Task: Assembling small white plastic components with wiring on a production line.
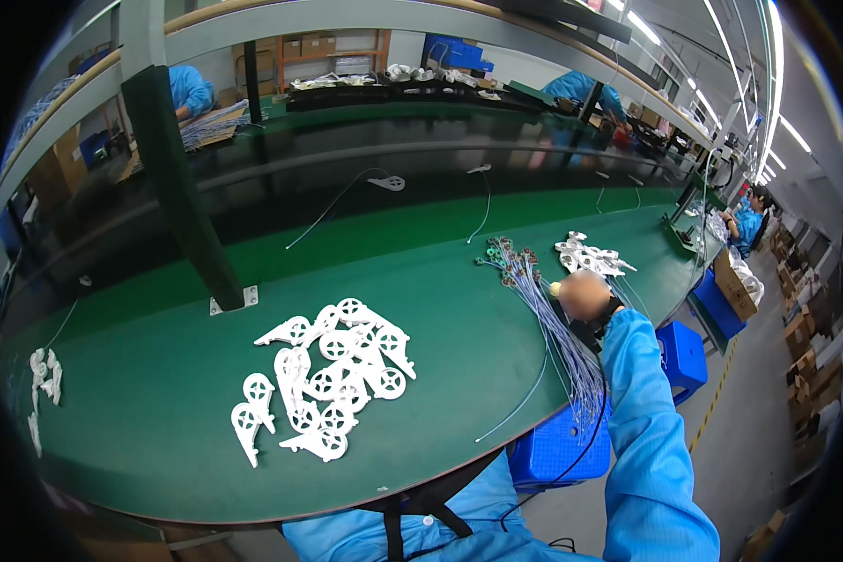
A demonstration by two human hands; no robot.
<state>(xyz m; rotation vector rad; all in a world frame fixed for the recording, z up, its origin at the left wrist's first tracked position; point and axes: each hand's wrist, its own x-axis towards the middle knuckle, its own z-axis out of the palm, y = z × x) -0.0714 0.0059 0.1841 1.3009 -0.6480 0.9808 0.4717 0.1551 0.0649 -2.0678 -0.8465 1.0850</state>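
My right hand (585,295) reaches out from a blue sleeve to the right side of the green bench (159,393). It rests over a bundle of thin pale wires (553,328) with small coloured ends, which fans out toward the bench's front edge. The hand is blurred, so its grip cannot be made out. A small yellow spot shows at its left edge. Just beyond the hand lies a small heap of white plastic parts (590,256). My left hand is out of view.
A larger pile of white wheel-shaped plastic parts (332,375) lies mid-bench, with a few more (45,375) at the far left. A dark post (183,206) stands on a bracket behind it. Blue stools (679,356) stand to the right. Other people work farther away.
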